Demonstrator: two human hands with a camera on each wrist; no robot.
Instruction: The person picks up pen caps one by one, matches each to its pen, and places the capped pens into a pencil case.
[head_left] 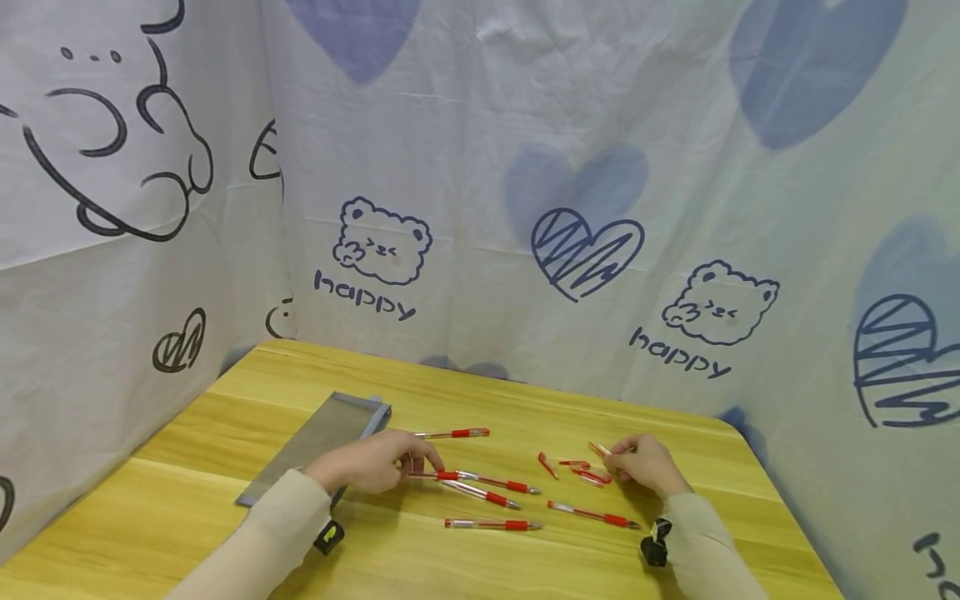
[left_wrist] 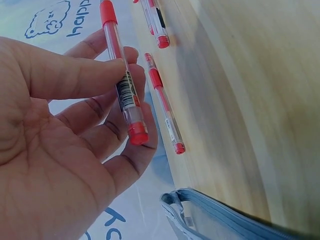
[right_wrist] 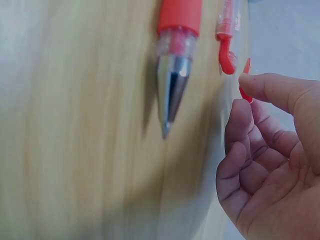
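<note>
In the left wrist view my left hand (left_wrist: 65, 120) pinches a clear-barrelled red pen (left_wrist: 126, 92) between thumb and fingers, its red end plug towards the palm side. The head view has this left hand (head_left: 375, 462) over the table's left part, beside a grey zippered pouch (head_left: 311, 446). My right hand (head_left: 647, 463) pinches a red pen cap (head_left: 597, 448) at the table's right. Seen from the right wrist, only a red bit of that cap (right_wrist: 246, 94) shows at the fingertips. Several loose red caps (head_left: 548, 466) lie just left of this hand.
Uncapped red pens lie between the hands, among them one pen (head_left: 495, 525) near the front and another pen (head_left: 596, 514) by the right wrist. A capped pen (head_left: 468, 433) lies behind the left hand. Printed white cloth (head_left: 480, 317) hangs behind the wooden table (head_left: 420, 567).
</note>
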